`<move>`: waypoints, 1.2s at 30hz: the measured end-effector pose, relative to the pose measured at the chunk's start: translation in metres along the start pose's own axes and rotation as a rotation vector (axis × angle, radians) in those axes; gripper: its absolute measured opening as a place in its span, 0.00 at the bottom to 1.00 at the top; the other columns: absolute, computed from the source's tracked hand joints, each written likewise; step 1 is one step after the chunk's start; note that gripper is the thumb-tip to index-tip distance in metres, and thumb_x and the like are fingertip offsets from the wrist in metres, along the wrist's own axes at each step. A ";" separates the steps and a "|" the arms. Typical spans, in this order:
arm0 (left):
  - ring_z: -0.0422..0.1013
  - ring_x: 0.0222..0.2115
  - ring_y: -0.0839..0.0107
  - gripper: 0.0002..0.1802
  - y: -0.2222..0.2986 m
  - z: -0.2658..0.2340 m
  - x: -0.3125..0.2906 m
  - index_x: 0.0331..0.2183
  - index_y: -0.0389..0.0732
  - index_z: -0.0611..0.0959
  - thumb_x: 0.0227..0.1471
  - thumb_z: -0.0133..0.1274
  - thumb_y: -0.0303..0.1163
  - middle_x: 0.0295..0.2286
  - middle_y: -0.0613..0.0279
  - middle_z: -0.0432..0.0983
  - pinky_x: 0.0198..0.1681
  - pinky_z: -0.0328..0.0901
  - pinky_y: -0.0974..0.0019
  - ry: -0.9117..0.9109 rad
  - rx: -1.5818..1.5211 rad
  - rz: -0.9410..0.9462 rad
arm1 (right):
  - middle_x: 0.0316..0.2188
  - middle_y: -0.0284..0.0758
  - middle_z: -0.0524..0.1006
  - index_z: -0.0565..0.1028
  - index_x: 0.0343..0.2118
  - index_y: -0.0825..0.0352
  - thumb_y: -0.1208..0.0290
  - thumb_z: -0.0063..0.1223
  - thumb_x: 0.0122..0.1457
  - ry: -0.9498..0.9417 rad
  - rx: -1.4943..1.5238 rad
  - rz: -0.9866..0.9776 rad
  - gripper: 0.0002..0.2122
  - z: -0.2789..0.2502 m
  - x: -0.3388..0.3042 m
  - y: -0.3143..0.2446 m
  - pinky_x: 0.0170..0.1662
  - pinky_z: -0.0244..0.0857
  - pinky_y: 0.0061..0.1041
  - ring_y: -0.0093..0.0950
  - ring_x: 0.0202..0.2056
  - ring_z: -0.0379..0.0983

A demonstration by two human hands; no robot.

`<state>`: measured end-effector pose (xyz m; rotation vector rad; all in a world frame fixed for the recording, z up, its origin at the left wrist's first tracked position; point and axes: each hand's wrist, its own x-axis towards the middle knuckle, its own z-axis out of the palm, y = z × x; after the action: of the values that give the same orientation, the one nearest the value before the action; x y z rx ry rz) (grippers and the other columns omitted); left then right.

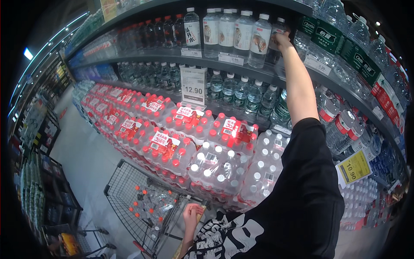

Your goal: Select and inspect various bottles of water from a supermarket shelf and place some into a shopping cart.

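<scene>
My right hand [282, 39] reaches up to the upper shelf, its fingers closed around a clear bottle with a pale label [274, 51]. This bottle stands at the right end of a row of white-capped bottles with animal pictures, such as the clear bottle [260, 41] beside it. Low down, my left hand [192, 213] has its fingers curled at the yellowish handle [202, 216] of a wire shopping cart [125, 207]. Inside the cart lies a heap of small clear bottles with orange caps [148, 205].
Shrink-wrapped packs of red-capped bottles [161, 146] are stacked below the shelves, with white-capped packs [217, 168] nearer me. Green-labelled jugs [327, 36] fill the shelf at right. A yellow price sign [353, 167] sticks out at right. Another cart [92, 241] stands at lower left.
</scene>
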<state>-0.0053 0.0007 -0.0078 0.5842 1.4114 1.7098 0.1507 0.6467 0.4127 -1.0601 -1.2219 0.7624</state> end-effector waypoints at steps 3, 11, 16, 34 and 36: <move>0.71 0.23 0.72 0.07 0.004 0.004 -0.001 0.31 0.33 0.72 0.55 0.38 0.24 0.23 0.54 0.73 0.26 0.66 0.73 0.007 0.023 0.011 | 0.32 0.45 0.69 0.47 0.58 0.56 0.88 0.44 0.41 0.065 0.124 -0.085 0.38 0.006 0.006 0.011 0.16 0.61 0.23 0.24 0.18 0.68; 0.71 0.20 0.71 0.09 -0.003 0.000 -0.002 0.32 0.33 0.72 0.57 0.39 0.28 0.22 0.53 0.74 0.25 0.66 0.73 0.033 0.017 -0.001 | 0.33 0.36 0.69 0.61 0.47 0.53 0.62 0.33 0.58 -0.079 0.559 0.034 0.14 0.008 0.036 0.018 0.18 0.60 0.22 0.28 0.23 0.68; 0.71 0.21 0.73 0.07 0.007 0.005 -0.003 0.31 0.31 0.71 0.55 0.38 0.24 0.22 0.54 0.73 0.25 0.66 0.74 0.044 -0.023 -0.035 | 0.39 0.37 0.67 0.61 0.49 0.56 0.64 0.35 0.59 -0.095 0.652 0.016 0.15 0.024 0.044 0.019 0.38 0.66 0.30 0.32 0.40 0.67; 0.72 0.20 0.70 0.09 0.006 0.006 -0.004 0.32 0.31 0.71 0.56 0.40 0.27 0.21 0.51 0.74 0.24 0.67 0.73 0.056 -0.038 -0.021 | 0.35 0.38 0.74 0.71 0.36 0.65 0.64 0.39 0.57 -0.407 0.737 0.288 0.12 0.027 0.033 0.002 0.46 0.64 0.35 0.34 0.39 0.70; 0.71 0.19 0.71 0.10 0.007 0.005 -0.003 0.32 0.31 0.71 0.57 0.40 0.29 0.21 0.51 0.74 0.24 0.67 0.73 0.051 -0.008 -0.030 | 0.35 0.38 0.74 0.71 0.36 0.65 0.64 0.39 0.57 -0.423 0.739 0.287 0.12 0.026 0.036 0.003 0.46 0.64 0.35 0.34 0.39 0.70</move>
<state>-0.0013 0.0007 0.0011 0.5157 1.4411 1.7174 0.1332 0.6861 0.4230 -0.4649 -0.9960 1.5721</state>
